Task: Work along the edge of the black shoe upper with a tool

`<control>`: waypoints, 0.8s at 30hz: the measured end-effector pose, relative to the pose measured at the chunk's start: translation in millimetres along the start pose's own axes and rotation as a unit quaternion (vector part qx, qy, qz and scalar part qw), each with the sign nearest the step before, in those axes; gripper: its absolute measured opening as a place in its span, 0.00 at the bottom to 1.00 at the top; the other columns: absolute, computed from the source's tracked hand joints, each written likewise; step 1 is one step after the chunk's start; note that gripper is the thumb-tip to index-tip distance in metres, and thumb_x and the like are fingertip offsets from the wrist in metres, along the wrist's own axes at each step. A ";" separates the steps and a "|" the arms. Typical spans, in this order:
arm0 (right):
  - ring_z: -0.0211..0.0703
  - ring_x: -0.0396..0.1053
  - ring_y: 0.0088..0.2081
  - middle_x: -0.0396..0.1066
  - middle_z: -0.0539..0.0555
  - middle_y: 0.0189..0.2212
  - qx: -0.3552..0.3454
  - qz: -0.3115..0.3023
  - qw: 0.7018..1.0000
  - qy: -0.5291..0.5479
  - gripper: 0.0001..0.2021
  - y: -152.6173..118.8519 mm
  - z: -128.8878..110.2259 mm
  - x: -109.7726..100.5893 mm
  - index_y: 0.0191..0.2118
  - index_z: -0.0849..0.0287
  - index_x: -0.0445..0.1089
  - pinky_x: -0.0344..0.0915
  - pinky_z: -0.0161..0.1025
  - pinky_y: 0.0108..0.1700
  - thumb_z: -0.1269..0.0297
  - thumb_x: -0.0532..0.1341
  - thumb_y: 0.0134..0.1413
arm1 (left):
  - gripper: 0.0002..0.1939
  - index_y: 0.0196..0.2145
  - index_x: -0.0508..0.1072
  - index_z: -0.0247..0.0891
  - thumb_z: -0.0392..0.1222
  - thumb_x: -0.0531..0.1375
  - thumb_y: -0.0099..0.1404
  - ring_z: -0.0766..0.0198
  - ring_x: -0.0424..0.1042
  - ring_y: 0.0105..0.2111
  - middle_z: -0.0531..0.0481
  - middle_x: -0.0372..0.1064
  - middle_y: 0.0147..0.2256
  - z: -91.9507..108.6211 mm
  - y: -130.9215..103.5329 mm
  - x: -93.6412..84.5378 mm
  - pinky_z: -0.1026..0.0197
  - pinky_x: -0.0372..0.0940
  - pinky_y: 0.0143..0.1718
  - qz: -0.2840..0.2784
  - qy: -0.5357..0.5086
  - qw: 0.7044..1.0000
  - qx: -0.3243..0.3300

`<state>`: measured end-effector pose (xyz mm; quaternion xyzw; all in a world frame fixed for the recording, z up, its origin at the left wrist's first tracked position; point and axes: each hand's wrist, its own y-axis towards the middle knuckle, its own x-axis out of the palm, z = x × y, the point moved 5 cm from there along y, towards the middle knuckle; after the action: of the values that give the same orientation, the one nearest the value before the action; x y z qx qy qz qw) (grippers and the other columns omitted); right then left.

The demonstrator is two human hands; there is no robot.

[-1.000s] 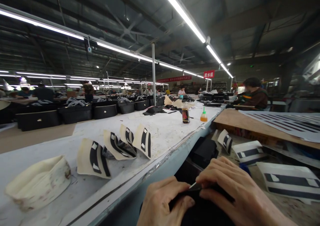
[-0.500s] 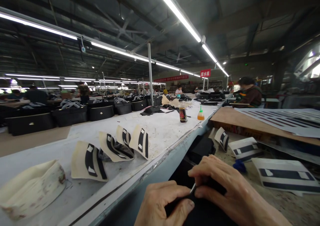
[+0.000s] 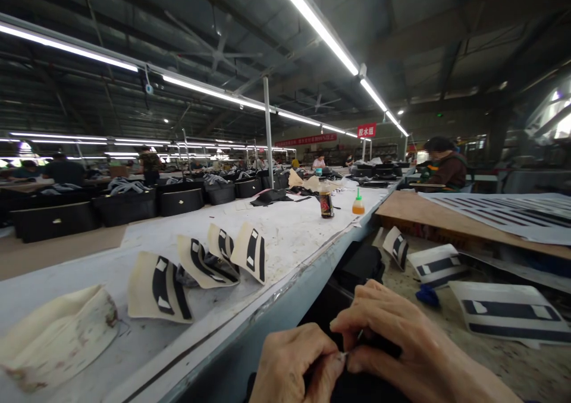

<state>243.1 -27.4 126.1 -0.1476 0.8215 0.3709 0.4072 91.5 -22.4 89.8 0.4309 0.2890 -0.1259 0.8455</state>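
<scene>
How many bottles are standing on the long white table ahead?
2: a dark bottle and a small orange bottle just right of it, both at the far right edge of the white table. More may be hidden farther back.

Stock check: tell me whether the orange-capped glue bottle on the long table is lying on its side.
No, the glue bottle stands upright beside the dark jar.

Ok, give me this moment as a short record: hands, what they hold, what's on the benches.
left hand: pinched at the edge of a black piece, fingertips meeting the right's
right hand: curled over the same piece, grip on a thin pale sliver
bench: curled striped cutouts, a dark bottle, an orange bottle
right side: flat striped sheets, a board
others: a seated person far right
</scene>
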 end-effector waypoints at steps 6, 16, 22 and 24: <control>0.36 0.67 0.35 0.73 0.43 0.31 0.188 -0.044 0.980 0.056 0.14 1.6 17.2 10.8 0.33 0.53 0.74 0.61 0.33 0.37 0.81 0.63 0.47 | 0.20 0.25 0.66 0.39 0.45 0.48 0.73 0.68 0.67 0.19 0.54 0.66 0.20 -9.0 1.3 18.4 0.67 0.56 0.21 0.038 0.036 0.998 0.040; 0.44 0.73 0.38 0.76 0.51 0.39 -0.056 0.108 0.976 -0.180 0.12 -7.8 16.0 2.0 0.47 0.56 0.69 0.65 0.43 0.44 0.75 0.59 0.60 | 0.14 0.35 0.74 0.43 0.39 0.49 0.71 0.62 0.77 0.23 0.54 0.75 0.24 -42.9 -2.7 18.0 0.66 0.65 0.26 0.093 0.139 0.984 -0.057; 0.39 0.75 0.35 0.77 0.46 0.34 -0.053 0.185 0.968 -0.163 0.14 -25.1 17.7 -1.7 0.47 0.51 0.66 0.69 0.35 0.40 0.71 0.64 0.56 | 0.12 0.37 0.75 0.41 0.38 0.51 0.71 0.62 0.78 0.27 0.53 0.76 0.26 -36.3 -2.3 -1.4 0.67 0.71 0.32 0.123 0.123 0.983 -0.060; 0.39 0.75 0.35 0.77 0.45 0.34 -0.057 0.202 0.967 -0.147 0.15 -24.8 11.0 -4.3 0.46 0.48 0.67 0.70 0.34 0.40 0.72 0.65 0.55 | 0.11 0.40 0.76 0.40 0.38 0.53 0.70 0.61 0.80 0.32 0.51 0.78 0.29 -31.1 -5.1 -2.7 0.66 0.72 0.38 0.118 0.105 0.986 -0.047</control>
<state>265.5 -36.6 113.0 0.0545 0.7428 0.5097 0.4306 75.2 -0.6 73.7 0.4324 0.3288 0.0350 0.8389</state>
